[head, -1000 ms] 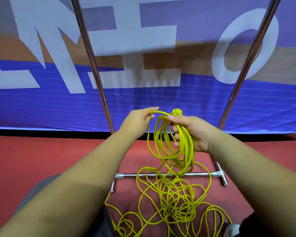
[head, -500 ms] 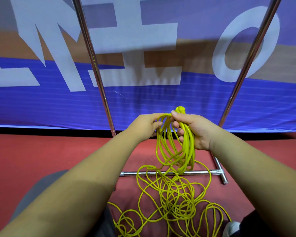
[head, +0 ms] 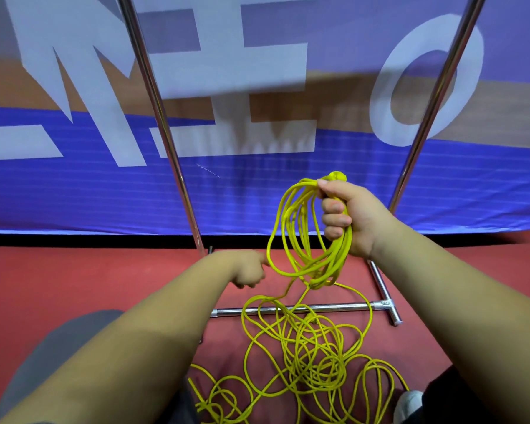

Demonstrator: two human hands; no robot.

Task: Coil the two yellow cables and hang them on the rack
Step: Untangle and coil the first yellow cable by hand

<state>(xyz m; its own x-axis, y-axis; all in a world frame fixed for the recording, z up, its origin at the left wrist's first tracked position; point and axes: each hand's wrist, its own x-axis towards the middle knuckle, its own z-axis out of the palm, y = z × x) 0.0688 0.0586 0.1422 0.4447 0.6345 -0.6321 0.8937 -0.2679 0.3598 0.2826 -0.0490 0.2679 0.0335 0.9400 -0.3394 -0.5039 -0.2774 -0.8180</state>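
Clenching the coil (head: 314, 240) in our right hand (head: 354, 215), we dropped our left hand (head: 245, 269) below it, probably for more slack (head: 306, 341); whether it gripped anything was too blurred to tell.

yellow cable (head: 338, 255) part coiled, part loose at the foot of the rack (head: 162, 133)

a bunch of thin yellow loops (head: 291, 228) hangs from the right hand (head: 352, 218), which grips the top, a knotted end (head: 337, 176) poking out above the fist. from the bottom of the loops a strand drops into a loose tangle (head: 306, 356) on the red floor (head: 74, 286), draped over the rack's low cross bar (head: 343, 307). whether the tangle is one cable or two cannot be told. the rack's shiny steel uprights stand just behind.
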